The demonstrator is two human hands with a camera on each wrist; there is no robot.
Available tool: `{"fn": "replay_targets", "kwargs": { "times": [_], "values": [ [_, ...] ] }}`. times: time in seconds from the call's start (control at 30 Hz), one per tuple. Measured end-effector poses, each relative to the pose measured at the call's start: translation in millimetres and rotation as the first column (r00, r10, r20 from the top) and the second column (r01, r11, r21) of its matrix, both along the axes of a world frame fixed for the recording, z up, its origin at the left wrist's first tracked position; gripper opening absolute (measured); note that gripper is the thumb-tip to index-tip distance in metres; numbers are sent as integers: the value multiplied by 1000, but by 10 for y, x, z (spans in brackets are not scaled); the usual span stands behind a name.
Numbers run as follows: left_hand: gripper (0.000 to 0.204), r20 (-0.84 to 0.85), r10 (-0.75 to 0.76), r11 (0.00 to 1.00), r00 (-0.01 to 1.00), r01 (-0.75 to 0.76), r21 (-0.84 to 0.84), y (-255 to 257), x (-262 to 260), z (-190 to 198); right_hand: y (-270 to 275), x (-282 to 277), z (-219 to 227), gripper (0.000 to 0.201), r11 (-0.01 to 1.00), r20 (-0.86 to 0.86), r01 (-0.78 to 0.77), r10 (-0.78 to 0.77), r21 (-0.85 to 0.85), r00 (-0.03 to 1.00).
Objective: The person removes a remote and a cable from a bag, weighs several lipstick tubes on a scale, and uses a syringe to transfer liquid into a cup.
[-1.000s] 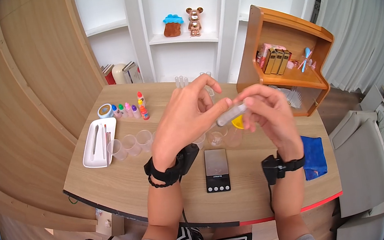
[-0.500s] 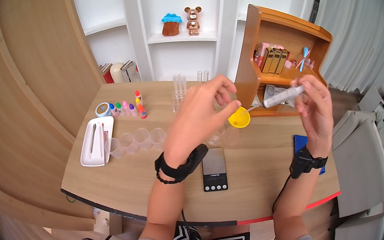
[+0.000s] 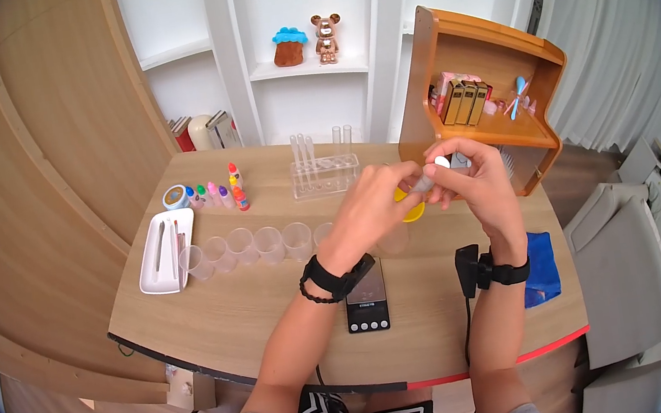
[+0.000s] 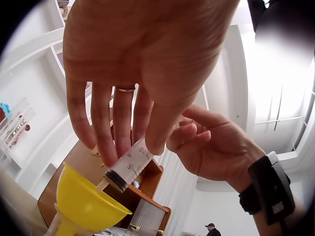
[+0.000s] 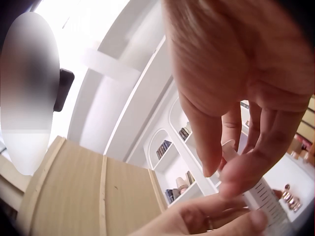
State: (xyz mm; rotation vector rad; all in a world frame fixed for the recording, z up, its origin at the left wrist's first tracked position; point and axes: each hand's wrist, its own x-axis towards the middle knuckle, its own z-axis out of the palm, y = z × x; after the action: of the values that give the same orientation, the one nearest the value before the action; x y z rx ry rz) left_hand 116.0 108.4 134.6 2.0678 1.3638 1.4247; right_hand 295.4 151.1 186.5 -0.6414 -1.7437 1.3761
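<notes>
"Left hand (image 3: 369,211) and right hand (image 3: 475,186) both have the clear syringe (image 4: 133,167); what's new?"

"Half a second ago, only the right one held it, out to the side; now the left thumb and fingers pinch the barrel, and the right fingers bend round its far end; neither is spread wide."

"What does that mean?"

"I think two hands make it steadier; its tip is close by the mouth of the yellow funnel (image 4: 88,206), and the black stopper (image 4: 116,181) is near the tip, so it looks pushed in; I can't tell if anything wet is inside."

"What's on the counter (image 3: 221,327)?"

"One little scale (image 3: 365,282); a row of clear cups (image 3: 268,246); a white tray (image 3: 148,276) with thin tools; small colour bottles (image 3: 226,196); a rack (image 3: 326,177) with test tubes; a blue cloth (image 3: 540,268)."

"And the room?"

"White shelves (image 3: 317,111) at the back; a shiny bear (image 3: 327,42) up there; a wooden cabinet (image 3: 421,80) on the right."
</notes>
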Motion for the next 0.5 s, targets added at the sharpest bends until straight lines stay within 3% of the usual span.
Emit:
{"fn": "replay_targets", "kwargs": {
  "times": [0.13, 0.33, 0.43, 0.5],
  "values": [
    [23, 19, 0, 998, 1000, 1, -66, -16, -5, 15, 32, -11, -63, 12, 996, 49, 54, -57, 68, 997],
    [22, -20, 22, 1000, 1000, -22, 2, -28, 15, 21, -66, -66, -35, 10, 986, 28, 67, -72, 154, 997],
    [21, -10, 18, 1000, 1000, -18, -16, -55, 24, 48, -115, -52, 33, 13, 968, 180, 152, -189, 201, 965],
    [19, -22, 31, 999, 999, -31, -19, -45, 22, 33, -115, -51, 41, 15, 892, 222, 225, -329, 391, 918]
  ]
}}
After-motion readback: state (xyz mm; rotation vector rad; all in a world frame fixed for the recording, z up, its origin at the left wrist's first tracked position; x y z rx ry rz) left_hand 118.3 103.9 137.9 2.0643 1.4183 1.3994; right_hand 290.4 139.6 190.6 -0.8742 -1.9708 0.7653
